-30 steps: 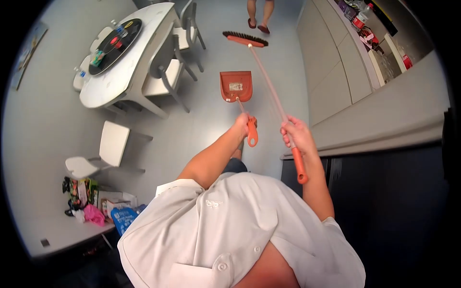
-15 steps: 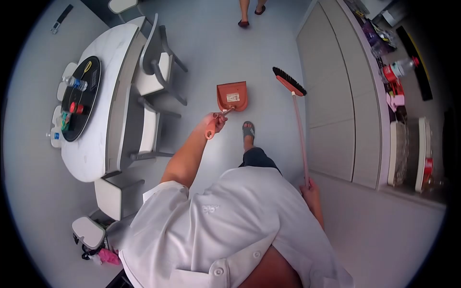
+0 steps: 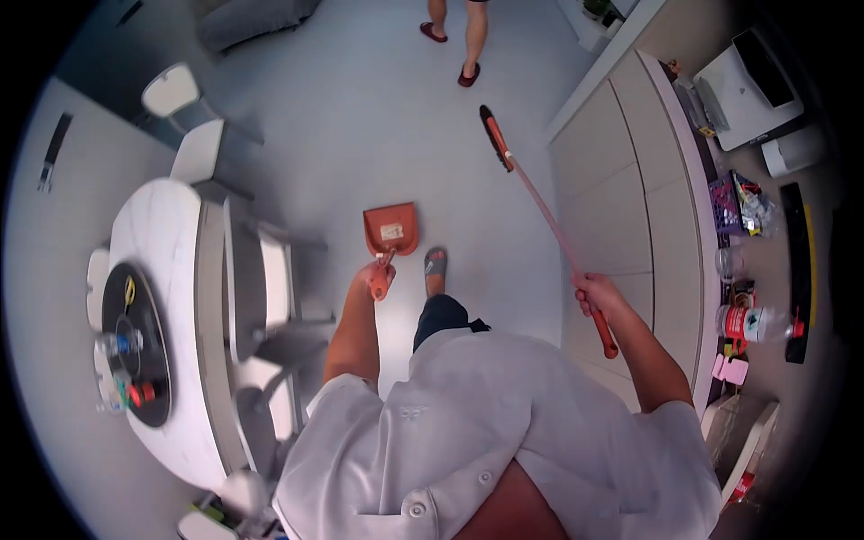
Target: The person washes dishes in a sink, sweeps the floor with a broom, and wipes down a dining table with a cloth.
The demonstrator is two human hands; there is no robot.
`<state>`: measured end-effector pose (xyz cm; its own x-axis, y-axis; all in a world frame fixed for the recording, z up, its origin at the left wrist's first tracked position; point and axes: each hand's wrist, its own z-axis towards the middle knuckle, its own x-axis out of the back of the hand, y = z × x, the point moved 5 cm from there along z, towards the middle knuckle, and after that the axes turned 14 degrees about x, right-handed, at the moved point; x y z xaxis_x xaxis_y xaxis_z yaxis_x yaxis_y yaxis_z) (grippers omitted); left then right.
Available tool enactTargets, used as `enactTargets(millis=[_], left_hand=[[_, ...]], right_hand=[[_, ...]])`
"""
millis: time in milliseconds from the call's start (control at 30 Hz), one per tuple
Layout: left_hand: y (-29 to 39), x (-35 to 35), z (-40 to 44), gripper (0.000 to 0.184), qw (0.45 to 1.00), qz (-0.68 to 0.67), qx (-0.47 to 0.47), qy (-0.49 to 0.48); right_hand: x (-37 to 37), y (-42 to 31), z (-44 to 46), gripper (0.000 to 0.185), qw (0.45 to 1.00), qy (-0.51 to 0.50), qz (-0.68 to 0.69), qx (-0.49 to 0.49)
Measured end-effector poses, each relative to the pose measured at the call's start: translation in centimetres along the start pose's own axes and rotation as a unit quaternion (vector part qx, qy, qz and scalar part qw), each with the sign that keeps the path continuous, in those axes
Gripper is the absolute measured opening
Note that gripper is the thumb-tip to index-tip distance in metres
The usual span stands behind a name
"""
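An orange dustpan (image 3: 391, 224) hangs in front of me, and my left hand (image 3: 378, 276) is wrapped around its handle. A paper label shows on the pan. On the other side, my right hand (image 3: 598, 295) grips the pinkish stick of a broom (image 3: 545, 212) near its orange grip end. The broom slants up and away to the left, its head with black bristles turned edge-on. Whether the dustpan or the bristles touch the floor, I cannot tell.
A white marble-look table (image 3: 185, 225) with chairs and a black round tray (image 3: 155, 360) stands at left. Grey cabinets (image 3: 598, 198) line the right, their top holding bottles, a basket (image 3: 733, 202) and a printer (image 3: 745, 94). Another person's legs (image 3: 475, 45) are ahead on the grey floor.
I have moved forward along the floor. The right hand has come up and forward with the broom, whose head has swung left and turned. The other person's legs have shifted in view.
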<state>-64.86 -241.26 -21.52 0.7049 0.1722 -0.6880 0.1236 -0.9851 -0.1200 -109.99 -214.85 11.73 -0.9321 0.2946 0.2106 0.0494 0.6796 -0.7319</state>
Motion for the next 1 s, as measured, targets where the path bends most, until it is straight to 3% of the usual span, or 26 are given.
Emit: enactTargets(millis=[33, 100, 167, 233, 267, 333, 400, 433, 467, 500, 533, 567, 633, 700, 767, 867, 1000], left_hand=[[2.3, 0.7, 1.3, 0.024, 0.998, -0.045, 0.033, -0.04], [7.3, -0.9, 3.2, 0.023, 0.996, 0.011, -0.088, 0.009], [9.5, -2.4, 3.9, 0.025, 0.992, -0.094, 0.059, -0.058], [11.6, -3.4, 3.8, 0.026, 0.964, -0.239, 0.113, 0.024], [12.6, -5.7, 3.3, 0.025, 0.948, -0.259, 0.185, -0.034], [16.2, -7.0, 3.3, 0.023, 0.982, -0.184, -0.018, 0.033], [19.2, -6.8, 4.3, 0.042, 0.983, -0.104, -0.147, 0.04], [20.0, -8.0, 3.7, 0.045, 0.978, -0.145, -0.116, 0.095], [20.8, -6.4, 5.0, 0.036, 0.971, -0.204, -0.09, 0.087], [20.5, -10.4, 3.7, 0.028, 0.954, -0.296, -0.036, 0.039], [20.0, -10.2, 3.5, 0.036, 0.918, -0.344, -0.19, 0.052], [21.0, -8.4, 4.8, 0.048, 0.88, -0.417, -0.228, 0.016], [22.7, -11.8, 4.0, 0.046, 0.889, -0.322, -0.219, 0.24], [29.0, -17.3, 5.0, 0.045, 0.895, -0.207, -0.178, 0.352], [35.4, -23.4, 8.2, 0.044, 0.896, -0.083, -0.145, 0.411], [44.9, -32.7, 15.5, 0.042, 0.882, 0.084, -0.101, 0.452], [58.2, -45.2, 26.5, 0.04, 0.791, 0.38, -0.005, 0.48]], right_hand=[[0.7, -0.3, 2.1, 0.022, 0.999, -0.005, -0.036, 0.011], [3.1, -0.2, 6.1, 0.022, 0.991, 0.045, -0.128, 0.013], [4.2, -2.1, 6.8, 0.021, 0.99, 0.046, -0.132, 0.005], [6.3, -3.3, 8.2, 0.023, 0.99, 0.065, -0.125, -0.021], [7.5, -3.5, 9.9, 0.024, 0.989, 0.069, -0.127, -0.032], [9.0, -6.5, 14.1, 0.024, 0.984, 0.078, -0.151, -0.057], [11.7, -8.4, 19.6, 0.023, 0.981, 0.069, -0.178, -0.045], [12.5, -11.5, 22.5, 0.023, 0.98, 0.058, -0.187, -0.038], [13.4, -14.0, 25.5, 0.024, 0.979, 0.048, -0.193, -0.035], [14.9, -16.9, 28.8, 0.025, 0.98, 0.033, -0.196, -0.015], [16.2, -19.1, 32.0, 0.026, 0.981, 0.02, -0.194, 0.002], [18.0, -19.2, 37.0, 0.029, 0.994, 0.023, -0.11, -0.014], [20.7, -23.1, 45.8, 0.028, 0.998, 0.037, -0.025, -0.035], [22.7, -28.3, 55.0, 0.025, 0.999, 0.032, 0.027, -0.023], [24.1, -33.7, 64.3, 0.026, 0.998, 0.007, 0.064, 0.009], [25.7, -45.0, 75.3, 0.025, 0.98, 0.051, 0.193, 0.013], [29.0, -55.0, 90.0, 0.021, 0.957, 0.071, 0.281, 0.016]])
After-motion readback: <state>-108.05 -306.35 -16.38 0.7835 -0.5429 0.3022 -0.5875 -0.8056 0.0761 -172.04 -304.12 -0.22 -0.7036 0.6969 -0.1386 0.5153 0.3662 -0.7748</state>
